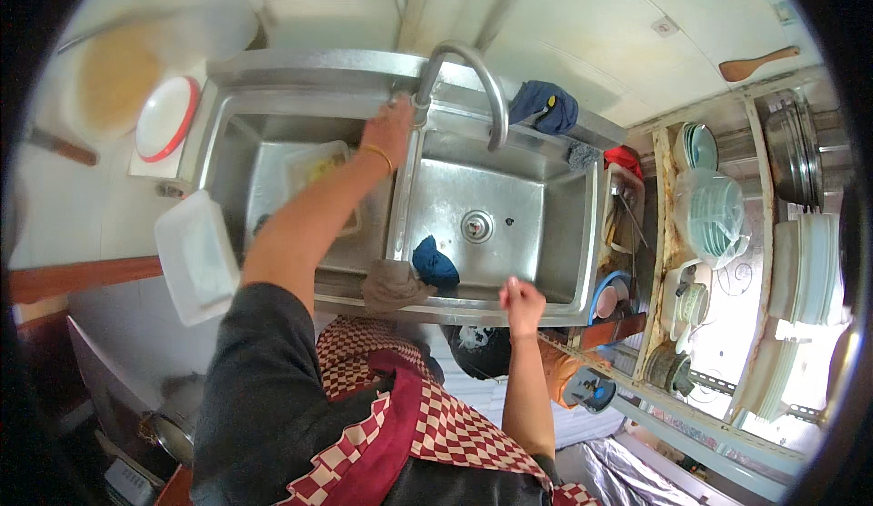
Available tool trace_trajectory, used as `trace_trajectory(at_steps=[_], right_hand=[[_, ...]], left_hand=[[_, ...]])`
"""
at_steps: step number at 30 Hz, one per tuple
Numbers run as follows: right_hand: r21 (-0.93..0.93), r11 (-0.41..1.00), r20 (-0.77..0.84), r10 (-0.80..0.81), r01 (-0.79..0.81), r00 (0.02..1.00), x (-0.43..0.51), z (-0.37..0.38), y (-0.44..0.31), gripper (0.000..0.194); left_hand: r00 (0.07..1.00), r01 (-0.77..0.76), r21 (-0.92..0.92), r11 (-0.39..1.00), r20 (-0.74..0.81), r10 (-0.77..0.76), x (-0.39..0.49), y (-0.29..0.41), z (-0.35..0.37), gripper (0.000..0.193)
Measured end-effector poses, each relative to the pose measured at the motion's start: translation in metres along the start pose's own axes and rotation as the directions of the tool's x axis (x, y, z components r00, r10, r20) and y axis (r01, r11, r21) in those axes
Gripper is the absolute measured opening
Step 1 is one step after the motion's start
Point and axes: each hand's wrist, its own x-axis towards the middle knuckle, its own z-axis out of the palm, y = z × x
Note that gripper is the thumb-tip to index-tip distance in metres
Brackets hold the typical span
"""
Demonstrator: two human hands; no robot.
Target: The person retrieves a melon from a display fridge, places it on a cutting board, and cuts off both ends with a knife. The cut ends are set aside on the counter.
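Observation:
My left hand (389,127) reaches across the left basin to the base of the curved metal faucet (501,107). Its fingertips are blurred against the faucet's foot, so their grip is unclear. My right hand (524,305) hovers by the front rim of the right basin (505,185), its fingers curled and nothing visible in them. A dark blue cloth (436,264) lies at that basin's front left corner, beside a brown rag (392,286) draped over the divider's front end. Partly behind my left forearm, a translucent plastic container (300,172) with yellowish bits sits in the left basin (266,127).
A white plastic tub (198,257) stands left of the sink, below a red-rimmed white lid (167,118). A navy cloth (545,107) and a grey scrubber (583,157) rest along the back and right ledge. Rusty shelving (658,233) with stacked bowls (713,216) rises at right.

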Motion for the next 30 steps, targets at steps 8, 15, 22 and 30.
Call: trace_trajectory(at_steps=[8,15,22,30], right_hand=[[0.697,0.673,0.010,0.337,-0.248,0.942,0.109,0.131,-0.059,0.022],[0.636,0.717,-0.094,0.439,-0.285,0.894,0.111,0.134,-0.009,0.027],[0.839,0.401,0.115,0.529,-0.367,0.841,0.116,0.137,-0.003,0.030],[0.854,0.345,0.193,0.484,-0.389,0.854,0.152,0.166,-0.004,0.025]], left_hand=[[0.981,-0.039,-0.288,0.957,0.169,0.091,-0.049,0.017,0.063,0.045],[0.739,0.655,-0.688,-0.312,0.669,0.076,-0.120,0.137,0.127,0.017],[0.674,0.708,-0.686,-0.169,0.727,-0.129,-0.092,0.171,0.155,0.006],[0.712,0.695,-0.708,0.128,0.651,-0.262,-0.056,0.152,0.153,0.037]])
